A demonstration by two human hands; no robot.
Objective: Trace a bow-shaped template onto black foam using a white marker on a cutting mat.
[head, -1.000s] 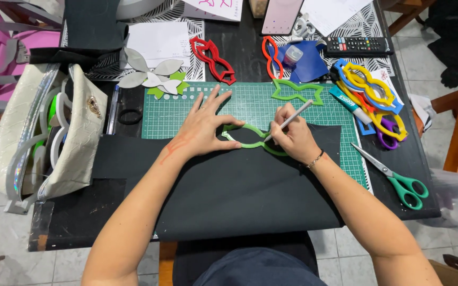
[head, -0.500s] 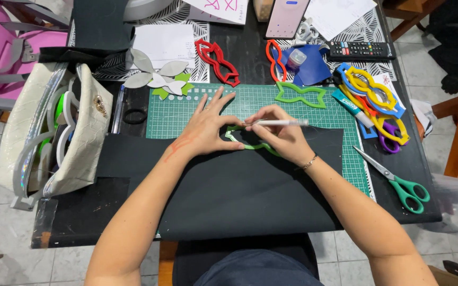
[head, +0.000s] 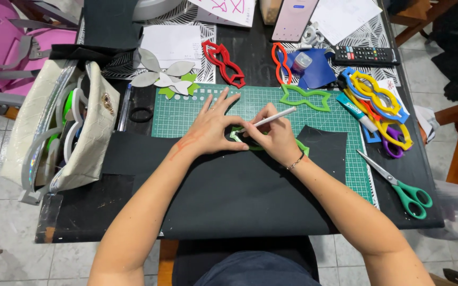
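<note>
Near edge of the desk: a large black sheet (head: 239, 196) lies flat over the near part of the green cutting mat (head: 340, 159). On it sits one green mask-shaped template (head: 299, 148), mostly hidden under both hands, roughly mid-desk.

Left hand (head: 210, 130): flat, fingers spread, pressing the template and sheet down. Nothing clasped.
Right hand (head: 274, 137): fingers closed around a white pencil (head: 271, 119), tip down at the template's inner edge, between the two hands.

Risks, as judged:
- Template could creep if the left palm eases off; the traced line would then double or wander.
- The sheet rests loose on the mat and may slide under pencil pressure.
- A pale line on black may be hard to follow where the right hand covers it.
- The right forearm could nudge the scissors (head: 401, 185) near the right edge.

Count, near to far:
- scissors: one, green handles
- black sheet: one large; other dark pieces at the left, number unclear
- green templates: two, the second (head: 304, 98) farther up the mat
- red mask cut-outs: two (head: 223, 62), (head: 279, 61)
- stacked coloured cut-outs (head: 377, 98), right side: several, count uncertain
- glue stick (head: 357, 112): one
- pouch (head: 70, 127), left edge: one
- remote control (head: 366, 55), phone (head: 294, 18): one each, far edge
</note>
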